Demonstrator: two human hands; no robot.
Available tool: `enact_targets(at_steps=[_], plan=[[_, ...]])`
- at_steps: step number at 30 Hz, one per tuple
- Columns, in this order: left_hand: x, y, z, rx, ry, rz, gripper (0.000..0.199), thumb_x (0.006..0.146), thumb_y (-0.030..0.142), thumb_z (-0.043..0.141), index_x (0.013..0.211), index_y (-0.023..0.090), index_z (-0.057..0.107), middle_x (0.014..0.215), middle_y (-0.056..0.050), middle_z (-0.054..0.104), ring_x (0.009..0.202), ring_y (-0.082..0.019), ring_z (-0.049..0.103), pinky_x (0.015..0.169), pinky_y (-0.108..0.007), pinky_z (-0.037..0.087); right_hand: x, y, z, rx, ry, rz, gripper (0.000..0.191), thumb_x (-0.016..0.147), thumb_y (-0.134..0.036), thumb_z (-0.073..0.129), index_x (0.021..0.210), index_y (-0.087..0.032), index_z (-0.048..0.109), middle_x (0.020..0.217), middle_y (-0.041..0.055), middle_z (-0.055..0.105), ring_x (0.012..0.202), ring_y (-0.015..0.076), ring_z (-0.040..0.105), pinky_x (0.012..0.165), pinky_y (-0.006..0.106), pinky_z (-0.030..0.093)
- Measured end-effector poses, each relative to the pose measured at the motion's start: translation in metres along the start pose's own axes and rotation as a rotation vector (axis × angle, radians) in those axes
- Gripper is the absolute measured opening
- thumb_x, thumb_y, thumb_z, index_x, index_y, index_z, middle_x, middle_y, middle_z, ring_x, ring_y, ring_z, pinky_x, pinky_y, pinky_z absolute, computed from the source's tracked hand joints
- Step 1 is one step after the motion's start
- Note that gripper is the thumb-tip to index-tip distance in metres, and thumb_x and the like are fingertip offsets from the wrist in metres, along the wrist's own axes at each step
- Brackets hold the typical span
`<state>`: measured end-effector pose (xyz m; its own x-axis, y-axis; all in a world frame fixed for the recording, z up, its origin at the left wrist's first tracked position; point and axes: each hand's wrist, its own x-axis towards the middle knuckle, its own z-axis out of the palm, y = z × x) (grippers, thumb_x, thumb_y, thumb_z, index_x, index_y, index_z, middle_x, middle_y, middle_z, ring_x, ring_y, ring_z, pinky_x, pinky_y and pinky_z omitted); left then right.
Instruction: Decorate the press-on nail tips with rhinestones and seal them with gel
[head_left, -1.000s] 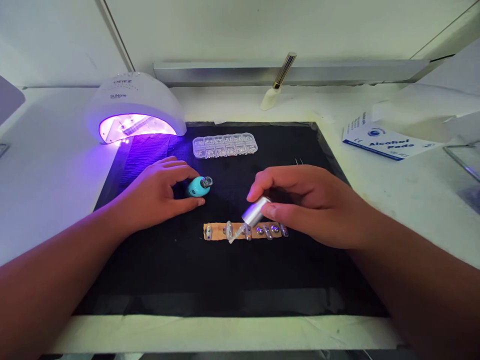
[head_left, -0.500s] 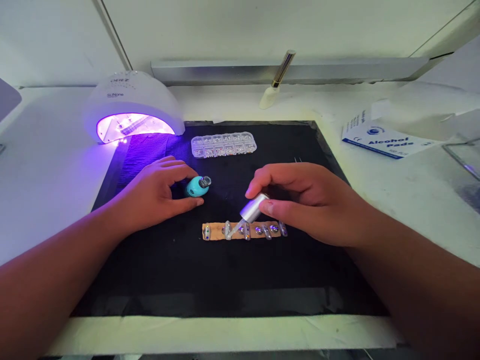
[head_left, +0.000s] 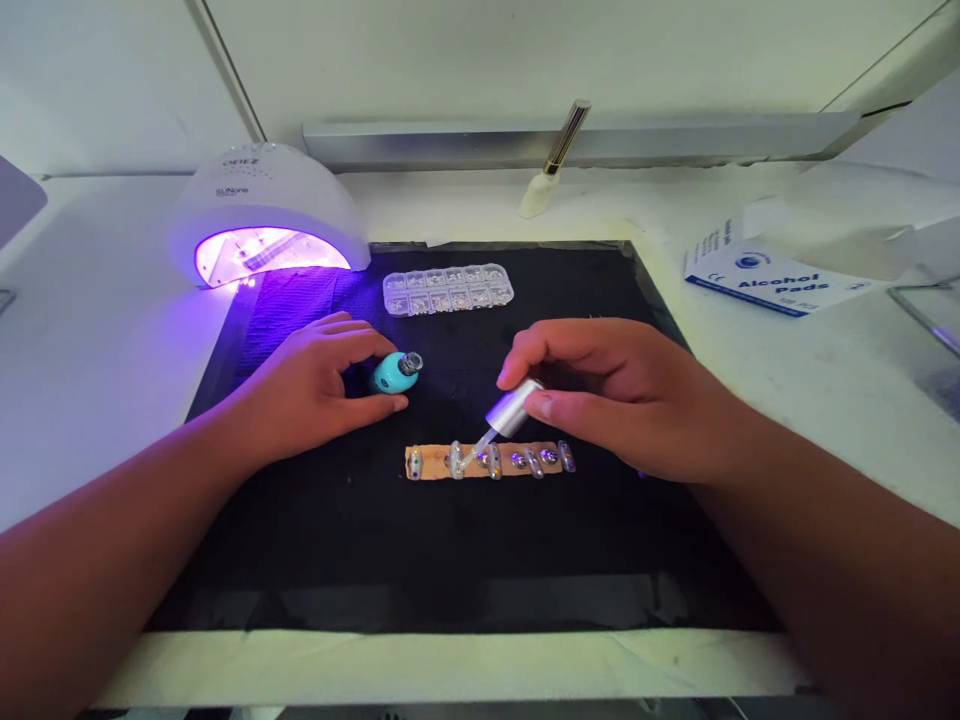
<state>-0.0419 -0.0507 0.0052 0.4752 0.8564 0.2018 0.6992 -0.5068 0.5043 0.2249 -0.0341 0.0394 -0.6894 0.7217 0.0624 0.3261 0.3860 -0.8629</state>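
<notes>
My left hand (head_left: pixel 315 385) grips a small teal polish bottle (head_left: pixel 394 372), tilted on the black mat (head_left: pixel 420 560) with its open neck pointing right. My right hand (head_left: pixel 630 390) pinches the silver brush cap (head_left: pixel 512 408); its clear brush tip touches a nail tip on the tan strip (head_left: pixel 487 461). The strip lies flat on the mat and carries several shiny nail tips in a row.
A white UV lamp (head_left: pixel 262 205) glows purple at the back left. A clear compartment box of rhinestones (head_left: pixel 448 288) lies behind the hands. A gold-capped tool (head_left: pixel 556 160) leans on the back rail. A box of alcohol pads (head_left: pixel 772 280) sits at the right.
My right hand has lifted slightly and shifted a little right, and the brush tip has slid a short way along the strip. The left hand and bottle stay put.
</notes>
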Motion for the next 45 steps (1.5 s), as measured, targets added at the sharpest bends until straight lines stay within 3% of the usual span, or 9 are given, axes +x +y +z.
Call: enact_targets(at_steps=[16,45], plan=[[0.0018,0.0026,0.0001,0.01,-0.014,-0.018,0.023,0.082,0.038,0.069,0.091,0.017,0.068,0.081,0.0,0.065,0.078,-0.017,0.056,0.072,-0.03,0.042,-0.0002,0.0005,0.0006,-0.017,-0.035,-0.014,0.007,0.084,-0.021,0.055,0.085,-0.019,0.061,0.069,-0.0033,0.056,0.056,0.0089,0.05,0.05,0.022,0.04],[0.0001,0.0007,-0.0005,0.013,-0.004,-0.014,0.025,0.082,0.042,0.068,0.092,0.019,0.068,0.085,0.0,0.067,0.08,-0.017,0.058,0.075,-0.03,0.043,0.0002,-0.0013,-0.0003,-0.02,0.014,0.011,0.007,0.084,-0.024,0.056,0.082,-0.019,0.061,0.07,-0.0027,0.056,0.059,0.0102,0.051,0.053,0.025,0.04]])
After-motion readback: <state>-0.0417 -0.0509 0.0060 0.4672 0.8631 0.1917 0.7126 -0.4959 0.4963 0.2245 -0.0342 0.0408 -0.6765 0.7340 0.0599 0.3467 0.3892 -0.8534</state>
